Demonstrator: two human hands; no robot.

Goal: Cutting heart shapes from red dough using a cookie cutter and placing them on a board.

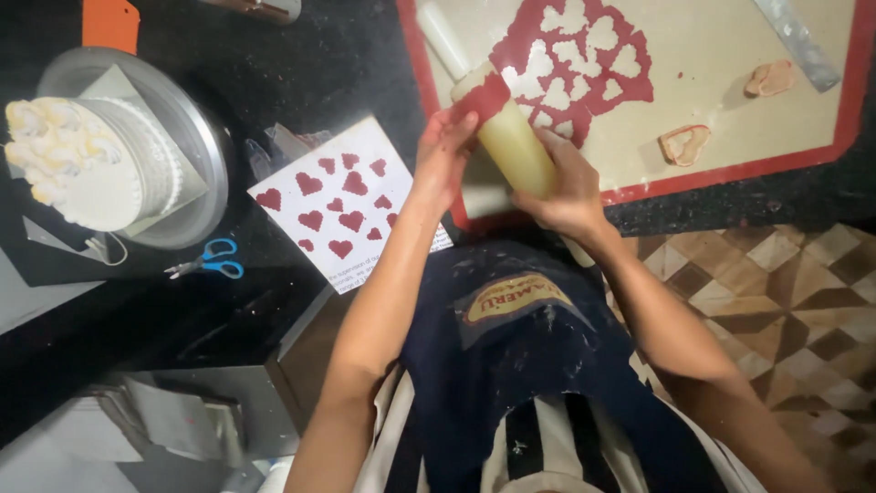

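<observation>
My right hand (568,185) grips the middle of a pale rolling pin (511,141) held tilted above the near edge of the red-bordered mat (730,169). A strip of red fondant (484,95) clings to the pin, and the fingers of my left hand (444,151) pinch at it. On the mat lies a rolled red fondant sheet (573,57) with several heart-shaped holes cut out. A white sheet (351,203) to the left carries several red fondant hearts. Two heart cutters (684,143) (769,78) rest on the mat.
A white frosted cake (78,160) sits on a metal turntable (205,151) at far left. Blue-handled scissors (212,260) lie on the black counter (274,64). A metal ruler (798,41) lies at the mat's upper right. Patterned floor tiles (785,301) show at right.
</observation>
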